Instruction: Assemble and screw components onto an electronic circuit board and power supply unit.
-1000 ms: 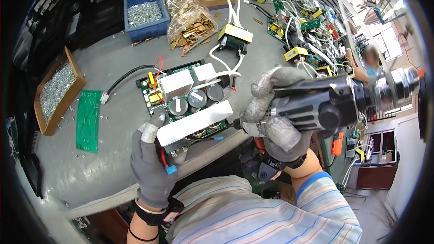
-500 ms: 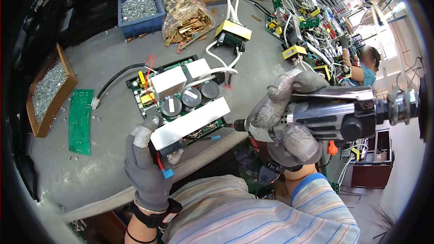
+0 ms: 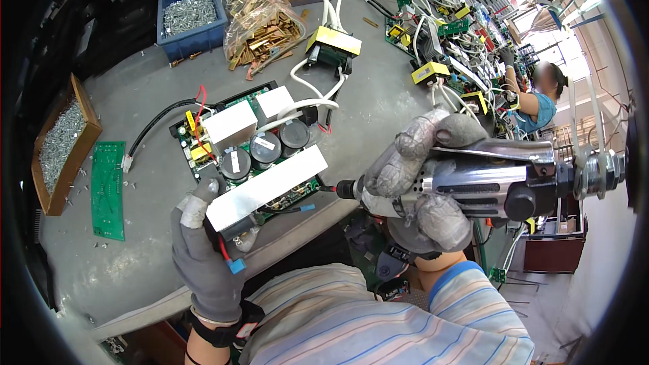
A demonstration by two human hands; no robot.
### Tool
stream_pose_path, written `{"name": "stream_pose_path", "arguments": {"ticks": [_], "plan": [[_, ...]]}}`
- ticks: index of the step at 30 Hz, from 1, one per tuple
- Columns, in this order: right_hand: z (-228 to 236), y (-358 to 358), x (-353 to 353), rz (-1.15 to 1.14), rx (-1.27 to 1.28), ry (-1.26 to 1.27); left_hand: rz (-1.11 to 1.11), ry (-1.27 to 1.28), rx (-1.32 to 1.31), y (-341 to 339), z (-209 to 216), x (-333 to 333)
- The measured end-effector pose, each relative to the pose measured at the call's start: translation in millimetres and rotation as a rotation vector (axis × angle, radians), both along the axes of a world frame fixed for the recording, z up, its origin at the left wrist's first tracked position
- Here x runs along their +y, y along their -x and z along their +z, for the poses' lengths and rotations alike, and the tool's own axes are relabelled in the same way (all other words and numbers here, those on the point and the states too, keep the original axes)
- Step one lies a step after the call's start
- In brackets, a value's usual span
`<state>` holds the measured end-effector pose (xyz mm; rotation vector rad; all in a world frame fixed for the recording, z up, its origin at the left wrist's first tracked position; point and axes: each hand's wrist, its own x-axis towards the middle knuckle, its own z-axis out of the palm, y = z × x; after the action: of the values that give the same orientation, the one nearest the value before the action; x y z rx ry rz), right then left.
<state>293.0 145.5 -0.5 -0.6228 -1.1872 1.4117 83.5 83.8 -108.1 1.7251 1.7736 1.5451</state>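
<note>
A power circuit board [image 3: 311,192] lies on the grey bench, carrying white metal heatsinks [image 3: 267,187] and three round black capacitors [image 3: 266,150]. My left hand [image 3: 206,257], in a grey glove with taped fingertips, is closed around the board's near left end, its thumb beside the long heatsink. Wrapped in tape, the gloved fingers of my right hand [image 3: 405,159] grip a silver and black power screwdriver [image 3: 483,182]. The driver lies level, its bit [image 3: 328,188] pointing left at the board's right edge; whether the tip meets a screw is too small to tell.
White cables run from the board to a yellow transformer [image 3: 334,42]. Left lie a bare green circuit board [image 3: 108,189] and a cardboard tray of screws [image 3: 88,115]. Behind are a blue screw bin [image 3: 162,37] and bagged brass pieces [image 3: 270,40]. Finished-looking boards and a co-worker [image 3: 537,105] are right.
The whole view has shifted, so the bench and its contents appear slightly farther left. Both hands keep their grips, and the driver's bit stays at the board's right edge.
</note>
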Motion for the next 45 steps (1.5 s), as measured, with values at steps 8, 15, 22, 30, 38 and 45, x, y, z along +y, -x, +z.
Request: {"name": "stream_pose_path", "arguments": {"ticks": [8,15,22,30,38,45], "plan": [[-1.3,7.4,-11.7,-0.237,-0.085,0.032,-0.007,0.036,0.018,1.3,1.6,-0.1],[-8.6,8.0,-5.6,-0.189,-0.108,-0.318,0.003,0.025,0.038,2.7,-0.7,-1.5],[12.9,-11.2,-18.1,0.033,-0.065,0.18,0.024,0.061,0.089,4.1,2.2,-5.4],[-14.6,19.3,6.1,-0.004,-0.118,-0.308,-0.007,0.103,0.003,3.6,10.6,-1.6],[-6.4,18.5,9.9,-0.144,-0.153,-0.087,-0.006,0.082,0.047,3.8,11.6,-2.7],[12.1,2.7,25.1,0.31,0.271,0.188,-0.003,0.083,0.153,-0.8,10.7,-2.0]]}}
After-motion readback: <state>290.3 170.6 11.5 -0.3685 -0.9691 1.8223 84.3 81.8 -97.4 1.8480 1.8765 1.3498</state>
